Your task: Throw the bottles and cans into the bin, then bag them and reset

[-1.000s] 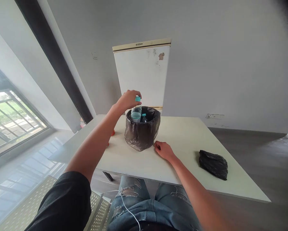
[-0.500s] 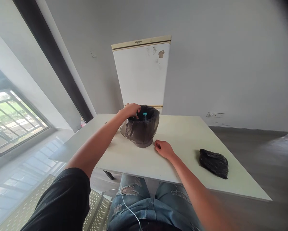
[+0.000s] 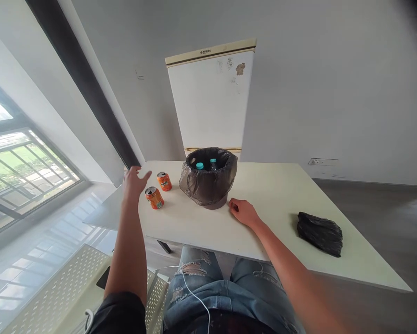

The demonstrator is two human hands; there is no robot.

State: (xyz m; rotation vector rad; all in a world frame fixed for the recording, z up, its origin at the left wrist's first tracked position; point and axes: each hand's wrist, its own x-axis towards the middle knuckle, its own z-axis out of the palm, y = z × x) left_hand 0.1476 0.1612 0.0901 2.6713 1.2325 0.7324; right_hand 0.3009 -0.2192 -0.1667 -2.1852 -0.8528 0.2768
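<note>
My left hand [image 3: 135,181] is open over the left side of the table, thumb and fingers spread, with nothing in it. Nearest to it are two orange drink cans [image 3: 154,198], both upright with opened tops, one a little behind the other. A bin [image 3: 208,185] lined with a thin black plastic bag stands at the middle of the table. Inside it, two bottles with teal caps [image 3: 199,165] show only their upper parts. My right hand [image 3: 244,212] rests on the table by the bin's lower right side, fingers curled in a loose fist, nothing visible in it.
A folded black plastic bag [image 3: 320,234] lies on the right part of the white table [image 3: 264,185]. Behind the table stands a worn white fridge [image 3: 211,102]. A perforated bench [image 3: 65,287] is at lower left, and a white cable [image 3: 194,301] crosses my lap.
My left hand has left the bin's mouth and swung left beyond the cans, which now show. A second teal cap is visible in the bin. My right hand stays put; the view shifted slightly.
</note>
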